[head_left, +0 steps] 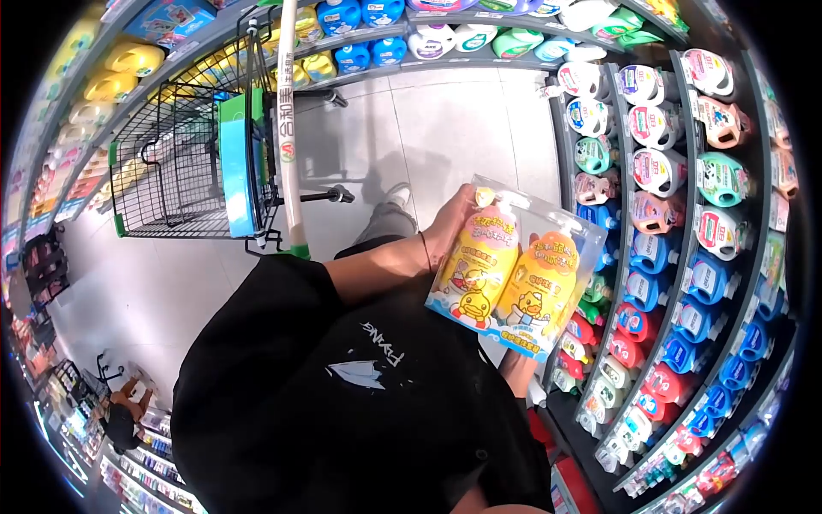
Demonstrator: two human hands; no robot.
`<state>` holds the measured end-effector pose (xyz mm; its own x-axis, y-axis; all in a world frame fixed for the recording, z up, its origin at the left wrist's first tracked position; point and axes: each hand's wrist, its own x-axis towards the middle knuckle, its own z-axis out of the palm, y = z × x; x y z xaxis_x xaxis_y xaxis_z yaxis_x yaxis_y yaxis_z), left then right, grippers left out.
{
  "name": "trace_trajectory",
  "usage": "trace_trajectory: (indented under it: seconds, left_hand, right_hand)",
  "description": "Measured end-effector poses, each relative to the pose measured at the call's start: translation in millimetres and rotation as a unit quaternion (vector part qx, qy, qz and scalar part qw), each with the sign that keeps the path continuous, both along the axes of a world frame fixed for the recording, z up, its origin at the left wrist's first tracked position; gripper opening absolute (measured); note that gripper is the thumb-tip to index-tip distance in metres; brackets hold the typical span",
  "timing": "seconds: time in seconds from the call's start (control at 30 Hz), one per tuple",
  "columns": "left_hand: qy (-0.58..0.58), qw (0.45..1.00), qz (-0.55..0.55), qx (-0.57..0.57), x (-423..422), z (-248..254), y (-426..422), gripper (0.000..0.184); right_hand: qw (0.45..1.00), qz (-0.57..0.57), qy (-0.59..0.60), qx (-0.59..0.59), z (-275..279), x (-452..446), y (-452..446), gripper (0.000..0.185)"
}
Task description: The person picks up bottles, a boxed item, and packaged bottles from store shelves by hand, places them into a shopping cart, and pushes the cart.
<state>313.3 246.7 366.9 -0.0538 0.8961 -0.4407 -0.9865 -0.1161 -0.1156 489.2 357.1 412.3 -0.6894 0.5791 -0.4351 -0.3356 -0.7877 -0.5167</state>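
Note:
A clear-windowed box holds two yellow pump bottles printed with cartoon ducks. It is tilted in front of my chest, its printed front facing up toward me. My left hand grips the box at its upper left edge, the fingers mostly behind it. At the lower right edge, my right hand supports the box from below, its fingers hidden underneath.
A black wire shopping cart with a green and blue panel stands at my left front. Shelves of detergent bottles rise close on my right. More bottles line the shelves ahead. Another person is at the far lower left.

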Motion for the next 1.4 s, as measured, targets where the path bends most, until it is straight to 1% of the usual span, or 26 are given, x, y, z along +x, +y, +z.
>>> trace_trajectory:
  seconds: [0.1,0.2,0.23,0.33,0.4,0.43,0.47,0.5,0.53,0.6,0.67,0.73,0.77,0.83,0.87,0.9,0.93,0.97,1.07,1.1,1.13,1.17,1.2,1.23,1.3,1.4]
  left_hand:
    - [0.022,1.0,0.015,-0.009,-15.1,-6.3,7.0,0.047]
    - [0.036,0.996,0.063,-0.057,-25.8,0.2,10.4,0.049]
    - [0.012,0.998,0.059,-0.026,-32.8,-4.2,12.8,0.051]
    - [0.17,0.979,0.073,-0.091,-42.6,2.1,20.8,0.054]
    - [0.203,0.963,0.091,-0.154,-52.7,26.0,21.4,0.055]
    - [0.162,0.97,0.115,-0.142,-56.3,31.4,24.9,0.055]
    - [0.122,0.974,0.139,-0.128,-60.6,34.9,28.7,0.055]
    - [0.062,0.977,0.192,-0.073,-61.3,19.0,29.4,0.05]
    - [0.09,0.963,0.214,-0.135,-63.4,20.3,35.3,0.055]
    - [0.096,0.959,0.241,-0.118,-70.1,10.8,44.9,0.059]
    - [0.172,0.935,0.268,-0.153,-71.5,1.3,59.8,0.062]
    - [0.191,0.923,0.283,-0.177,-79.6,7.3,84.4,0.066]
    - [0.169,0.925,0.285,-0.183,-83.1,14.5,98.6,0.067]
    - [0.147,0.938,0.276,-0.15,-86.9,29.0,123.1,0.07]
    - [0.137,0.936,0.283,-0.157,-88.0,36.0,138.1,0.067]
    - [0.126,0.934,0.291,-0.164,-89.2,43.3,154.1,0.065]
    - [0.113,0.931,0.301,-0.171,-89.6,47.9,167.5,0.063]
    - [0.126,0.927,0.304,-0.18,-88.8,42.9,176.9,0.07]
    - [0.107,0.914,0.329,-0.212,-84.5,44.9,202.0,0.076]
    - [0.06,0.922,0.348,-0.159,-82.1,41.0,204.9,0.078]
    - [0.072,0.915,0.358,-0.17,-79.0,31.5,207.0,0.076]
    - [0.081,0.908,0.368,-0.182,-75.4,18.5,209.6,0.075]
    - [0.089,0.902,0.375,-0.194,-71.7,11.3,210.8,0.074]
    - [0.104,0.894,0.366,-0.238,-70.9,21.9,212.6,0.07]
    - [0.107,0.873,0.395,-0.265,-62.5,25.7,212.1,0.067]
    - [0.092,0.859,0.419,-0.278,-52.7,43.6,213.7,0.07]
  right_hand:
    - [1.0,0.022,-0.015,0.001,-2.5,-18.0,20.3,0.065]
    - [0.998,0.054,-0.029,0.0,-6.1,-34.1,35.1,0.063]
    - [0.997,0.067,-0.035,0.0,-7.8,-40.5,39.5,0.063]
    - [0.992,0.111,-0.055,0.011,-11.7,-55.2,58.4,0.062]
    - [0.984,0.158,-0.076,0.029,-13.2,-68.2,75.4,0.061]
    - [0.978,0.187,-0.087,0.041,-12.7,-76.3,85.0,0.06]
    - [0.968,0.224,-0.101,0.055,-13.2,-85.0,95.9,0.06]
    - [0.949,0.278,-0.124,0.077,-14.9,-98.8,106.1,0.06]
    - [0.93,0.325,-0.142,0.101,-14.7,-107.7,118.2,0.059]
    - [0.884,0.412,-0.156,0.153,-13.8,-132.6,144.9,0.058]
    - [0.846,0.473,-0.132,0.21,-12.7,-156.0,173.4,0.057]
    - [0.825,0.496,-0.069,0.261,-7.2,-175.7,204.0,0.054]
    - [0.815,0.505,-0.039,0.281,-5.1,-183.1,218.4,0.052]
    - [0.816,0.519,-0.057,0.249,-4.1,-195.2,247.1,0.053]
    - [0.815,0.527,-0.068,0.232,-4.3,-199.9,261.3,0.053]
    - [0.834,0.509,-0.031,0.211,-4.3,-202.0,272.6,0.053]
    - [0.837,0.506,-0.037,0.205,-8.4,-204.6,283.7,0.053]
    - [0.838,0.505,-0.045,0.2,-16.0,-207.1,294.7,0.053]
    - [0.833,0.503,-0.037,0.229,-51.6,-219.9,325.6,0.05]
    - [0.826,0.505,-0.045,0.244,-60.5,-222.9,333.9,0.048]
    - [0.818,0.512,-0.049,0.259,-65.7,-227.8,336.8,0.046]
    - [0.815,0.513,-0.044,0.264,-60.0,-233.8,336.9,0.038]
    - [0.806,0.526,-0.04,0.269,-44.4,-238.3,333.3,0.036]
    - [0.798,0.534,-0.038,0.275,-23.8,-241.1,328.1,0.035]
    - [0.825,0.556,-0.06,0.088,-25.0,-250.6,328.9,0.036]
    - [0.776,0.603,-0.04,0.183,-19.3,-264.6,322.3,0.039]
